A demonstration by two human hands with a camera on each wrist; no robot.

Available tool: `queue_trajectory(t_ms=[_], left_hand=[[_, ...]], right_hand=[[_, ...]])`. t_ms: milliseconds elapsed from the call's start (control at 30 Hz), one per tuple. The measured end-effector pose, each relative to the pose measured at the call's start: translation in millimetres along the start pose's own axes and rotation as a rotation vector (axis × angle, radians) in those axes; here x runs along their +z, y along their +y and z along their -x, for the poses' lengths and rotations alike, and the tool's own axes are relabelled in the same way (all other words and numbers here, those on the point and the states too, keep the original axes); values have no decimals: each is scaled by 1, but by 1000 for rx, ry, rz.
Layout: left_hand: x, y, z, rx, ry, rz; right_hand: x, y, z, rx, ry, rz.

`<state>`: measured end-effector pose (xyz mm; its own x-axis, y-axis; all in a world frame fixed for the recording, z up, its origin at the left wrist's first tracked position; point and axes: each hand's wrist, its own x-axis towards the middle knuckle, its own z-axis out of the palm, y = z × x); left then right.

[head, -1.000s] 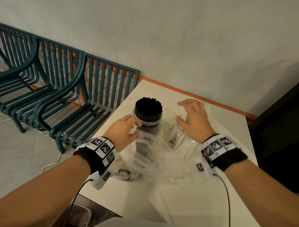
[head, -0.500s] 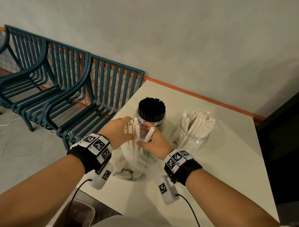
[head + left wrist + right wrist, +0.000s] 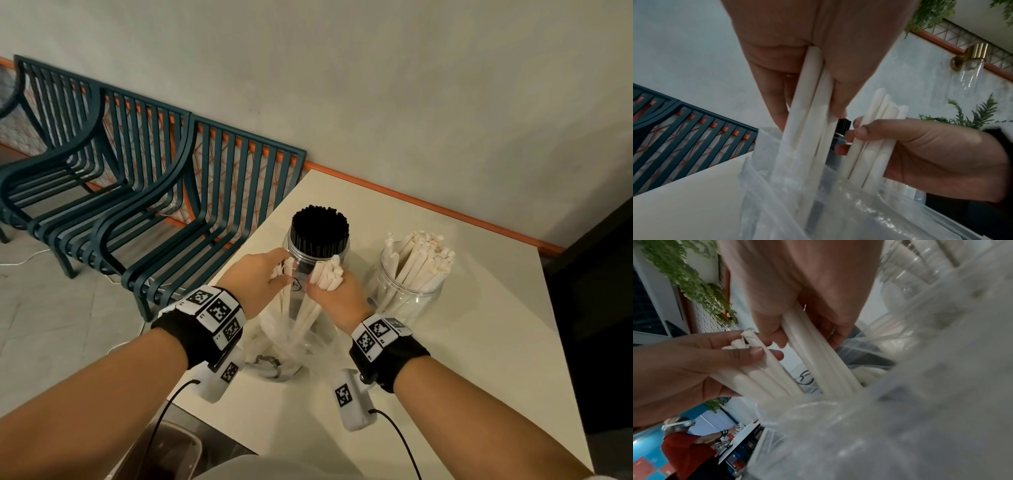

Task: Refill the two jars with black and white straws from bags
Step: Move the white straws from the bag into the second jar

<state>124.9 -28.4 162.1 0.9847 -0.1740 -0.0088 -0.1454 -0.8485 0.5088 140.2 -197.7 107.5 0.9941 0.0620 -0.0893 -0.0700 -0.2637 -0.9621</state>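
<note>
A bundle of white straws (image 3: 328, 274) is gripped by the right hand (image 3: 337, 296), fingers curled round it, its lower ends inside a clear plastic bag (image 3: 291, 346) on the tabletop (image 3: 479, 359). A smaller bunch of white straws (image 3: 285, 274) from the same bag is held in the curled fingers of the left hand (image 3: 255, 281). Just behind the hands a jar of black straws (image 3: 318, 236) is seen, and to its right a jar of white straws (image 3: 414, 270), both upright.
</note>
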Motion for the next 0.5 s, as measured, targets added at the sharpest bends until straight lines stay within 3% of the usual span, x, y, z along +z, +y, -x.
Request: queue_trajectory(t_ms=[267,367,500], left_hand=[[3,6,-6,6,-38,-71],[2,7,-8,15,-37,-95],[2,9,-9,18,-37,-112]], right_hand=[[-26,-23,13,-91,20,-96],[-54,-47,16,-128,56,-121],[-103,-82,13,-252,166,-332]])
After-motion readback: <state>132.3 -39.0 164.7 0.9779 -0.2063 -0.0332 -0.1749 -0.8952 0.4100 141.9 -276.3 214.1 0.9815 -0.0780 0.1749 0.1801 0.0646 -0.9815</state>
